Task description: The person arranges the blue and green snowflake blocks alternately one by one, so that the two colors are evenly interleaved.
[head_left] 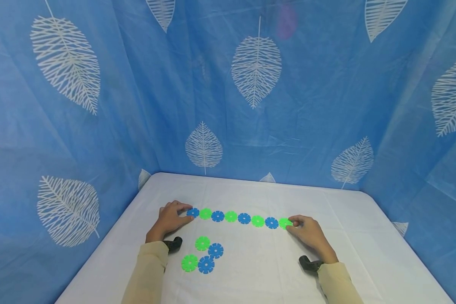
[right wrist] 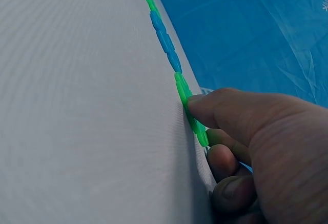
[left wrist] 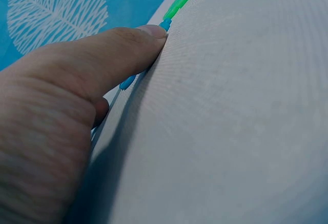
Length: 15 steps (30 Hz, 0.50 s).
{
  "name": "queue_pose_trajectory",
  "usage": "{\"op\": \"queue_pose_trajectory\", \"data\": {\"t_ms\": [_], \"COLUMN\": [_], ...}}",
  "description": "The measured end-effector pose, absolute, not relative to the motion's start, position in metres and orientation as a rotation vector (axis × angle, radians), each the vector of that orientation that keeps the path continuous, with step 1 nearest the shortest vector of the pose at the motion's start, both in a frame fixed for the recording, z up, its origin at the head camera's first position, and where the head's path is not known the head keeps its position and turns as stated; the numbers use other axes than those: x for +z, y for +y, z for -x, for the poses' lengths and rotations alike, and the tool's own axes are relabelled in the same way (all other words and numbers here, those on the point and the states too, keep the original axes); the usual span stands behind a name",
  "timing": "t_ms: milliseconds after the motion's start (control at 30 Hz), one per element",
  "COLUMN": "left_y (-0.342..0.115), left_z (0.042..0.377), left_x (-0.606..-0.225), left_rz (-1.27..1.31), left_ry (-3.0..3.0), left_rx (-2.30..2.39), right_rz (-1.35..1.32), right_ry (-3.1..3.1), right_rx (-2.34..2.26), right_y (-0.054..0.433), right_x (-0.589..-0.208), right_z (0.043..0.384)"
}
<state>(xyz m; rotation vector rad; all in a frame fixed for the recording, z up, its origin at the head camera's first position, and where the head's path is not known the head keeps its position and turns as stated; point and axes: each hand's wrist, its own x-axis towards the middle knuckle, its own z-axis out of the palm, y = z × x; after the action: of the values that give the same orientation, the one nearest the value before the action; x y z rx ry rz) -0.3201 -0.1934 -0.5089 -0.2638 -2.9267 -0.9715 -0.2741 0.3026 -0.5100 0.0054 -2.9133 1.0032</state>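
Observation:
A row of notched plastic discs, blue alternating with green, runs across the white table. At its left end my left hand (head_left: 171, 218) pinches a blue disc (head_left: 193, 213) between thumb and fingers. My right hand (head_left: 308, 232) pinches the green disc (head_left: 285, 223) at the right end, its thumb on the near edge in the right wrist view. Between them lie several discs, among them a green disc (head_left: 231, 216) and a blue disc (head_left: 244, 218) near the middle. Neighbouring discs sit edge to edge; whether their notches interlock I cannot tell.
Nearer to me, right of the left forearm, lie loose discs: a green disc (head_left: 202, 243), a blue disc (head_left: 215, 250), another green disc (head_left: 189, 263) and another blue disc (head_left: 206, 264). Blue leaf-patterned cloth (head_left: 228, 101) hangs behind and beside the white-covered table (head_left: 258, 270).

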Motion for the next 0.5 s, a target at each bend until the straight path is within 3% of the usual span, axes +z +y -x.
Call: {"op": "queue_pose_trajectory", "data": {"t_ms": [500], "left_y": [-0.1936], "left_z": [0.3192], "left_x": [-0.5083], "left_rz": [0.260], "left_ry": [-2.924], "left_rx": [-0.974], "right_rz": [0.005], "right_ry": [-2.886], "right_rx": [1.072], "right_y": [0.3040], "right_x": [-0.5116], "right_z": [0.2759]}}
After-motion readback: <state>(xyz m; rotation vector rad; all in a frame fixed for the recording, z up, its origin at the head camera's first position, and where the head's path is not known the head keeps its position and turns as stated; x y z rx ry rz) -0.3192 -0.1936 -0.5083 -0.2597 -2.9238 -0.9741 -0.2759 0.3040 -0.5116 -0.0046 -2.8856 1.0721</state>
